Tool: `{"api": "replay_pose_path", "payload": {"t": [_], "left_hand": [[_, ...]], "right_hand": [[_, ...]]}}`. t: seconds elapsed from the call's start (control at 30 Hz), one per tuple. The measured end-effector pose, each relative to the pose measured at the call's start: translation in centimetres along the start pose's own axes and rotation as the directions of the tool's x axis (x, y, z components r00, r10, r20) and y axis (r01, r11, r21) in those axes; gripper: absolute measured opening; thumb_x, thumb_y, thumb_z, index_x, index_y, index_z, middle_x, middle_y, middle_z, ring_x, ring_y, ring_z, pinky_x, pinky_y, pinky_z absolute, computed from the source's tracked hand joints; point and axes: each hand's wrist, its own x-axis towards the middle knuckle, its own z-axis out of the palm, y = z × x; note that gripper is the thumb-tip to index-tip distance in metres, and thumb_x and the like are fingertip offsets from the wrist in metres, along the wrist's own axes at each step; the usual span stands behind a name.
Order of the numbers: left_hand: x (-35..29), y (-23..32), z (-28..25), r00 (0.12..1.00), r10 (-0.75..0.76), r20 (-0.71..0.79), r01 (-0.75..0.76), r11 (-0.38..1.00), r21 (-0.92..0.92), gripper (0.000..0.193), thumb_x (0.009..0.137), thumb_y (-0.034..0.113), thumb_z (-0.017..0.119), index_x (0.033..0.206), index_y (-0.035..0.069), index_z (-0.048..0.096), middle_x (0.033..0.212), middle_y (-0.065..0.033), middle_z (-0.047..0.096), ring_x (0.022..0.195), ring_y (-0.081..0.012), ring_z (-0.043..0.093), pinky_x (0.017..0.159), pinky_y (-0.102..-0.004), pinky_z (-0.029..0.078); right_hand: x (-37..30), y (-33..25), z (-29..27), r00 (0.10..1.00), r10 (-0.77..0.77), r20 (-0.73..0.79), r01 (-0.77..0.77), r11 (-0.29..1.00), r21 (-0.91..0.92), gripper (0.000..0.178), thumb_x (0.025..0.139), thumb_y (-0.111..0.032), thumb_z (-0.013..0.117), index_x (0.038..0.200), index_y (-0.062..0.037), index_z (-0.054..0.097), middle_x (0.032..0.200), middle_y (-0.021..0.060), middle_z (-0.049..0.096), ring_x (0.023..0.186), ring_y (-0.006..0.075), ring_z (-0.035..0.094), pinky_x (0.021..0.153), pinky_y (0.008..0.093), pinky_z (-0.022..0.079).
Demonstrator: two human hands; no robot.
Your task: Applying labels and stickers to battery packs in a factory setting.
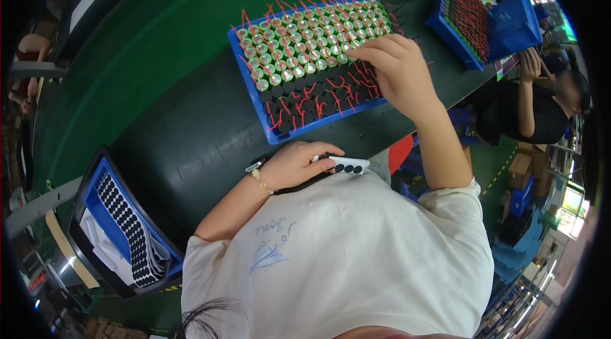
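Observation:
In front of me a blue tray [256, 116] holds rows of upright cylindrical battery cells [299, 46] with green rims and thin red wires. Cells in the rows nearest me are capped with black round pads [309, 105]; those farther off show bare metal ends. Over the tray's right part reaches my right hand [404, 75], thumb and fingertips drawn together at a cell by the border of the black rows. Whatever it pinches is too small to make out. Close to my body, my left hand [300, 164] grips a white strip of black round stickers [349, 166].
At the left, a bin [177, 256] contains a long sheet of black round stickers [124, 212]. Another blue tray of wired cells [461, 21] stands at the far right beside a blue box [515, 21]. A person in black [538, 107] sits there.

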Motion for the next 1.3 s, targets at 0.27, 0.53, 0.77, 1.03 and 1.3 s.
{"api": "replay_pose_path", "payload": {"t": [0.27, 0.53, 0.77, 1.03, 1.3], "left_hand": [[0.1, 0.1, 0.1, 1.0, -0.003, 0.004, 0.003, 1.0, 0.018, 0.026, 0.096, 0.014, 0.059, 0.12, 0.005, 0.064, 0.098, -0.0085, 0.073, 0.087, -0.0169, 0.069, 0.077, -0.0299, 0.052], [0.1, 0.0, 0.1, 0.999, 0.042, -0.004, -0.042, 0.999, -0.007, 0.025, 0.096, 0.014, 0.06, 0.119, 0.006, 0.065, 0.097, -0.0081, 0.072, 0.085, -0.017, 0.068, 0.076, -0.03, 0.052], [0.1, -0.4, 0.2, 0.999, 0.033, -0.014, -0.033, 0.999, 0.033, 0.026, 0.095, 0.015, 0.061, 0.119, 0.006, 0.065, 0.098, -0.0082, 0.072, 0.084, -0.0175, 0.068, 0.075, -0.03, 0.051], [0.2, -0.6, 0.3, 0.999, 0.035, -0.013, -0.034, 0.999, 0.038, 0.025, 0.096, 0.015, 0.06, 0.119, 0.007, 0.065, 0.098, -0.0079, 0.072, 0.084, -0.0172, 0.068, 0.075, -0.0301, 0.052], [0.2, -1.0, 0.6, 0.987, 0.141, -0.074, -0.141, 0.99, 0.013, 0.025, 0.096, 0.022, 0.061, 0.117, 0.01, 0.066, 0.086, -0.0071, 0.074, 0.075, -0.0204, 0.07, 0.068, -0.0323, 0.052]], "right_hand": [[3.1, -0.8, 3.3, 0.994, -0.084, 0.067, 0.073, 0.985, 0.159, 0.04, 0.077, 0.005, 0.062, 0.113, -0.0115, 0.069, 0.103, 0.0066, 0.065, 0.096, 0.0291, 0.06, 0.083, 0.0394, 0.049], [3.7, -1.0, 3.5, 0.994, -0.105, -0.031, 0.109, 0.965, 0.238, 0.032, 0.082, -0.002, 0.065, 0.112, -0.0131, 0.069, 0.092, 0.0047, 0.066, 0.086, 0.0261, 0.063, 0.076, 0.0369, 0.051], [3.7, -1.0, 3.6, 0.992, 0.07, 0.1, -0.106, 0.901, 0.42, 0.039, 0.08, 0.002, 0.067, 0.117, -0.0126, 0.066, 0.09, 0.0054, 0.063, 0.089, 0.0263, 0.061, 0.079, 0.038, 0.05], [3.8, -1.6, 3.6, 0.951, 0.226, 0.212, -0.303, 0.816, 0.492, 0.035, 0.085, 0.001, 0.066, 0.118, -0.0101, 0.065, 0.082, 0.0027, 0.064, 0.067, 0.0123, 0.058, 0.064, 0.0281, 0.049], [1.8, -2.2, 1.3, 0.93, 0.243, 0.277, -0.355, 0.792, 0.497, 0.037, 0.083, 0.003, 0.066, 0.119, -0.0064, 0.064, 0.079, 0.0022, 0.065, 0.061, 0.0105, 0.054, 0.06, 0.0268, 0.047]]}}
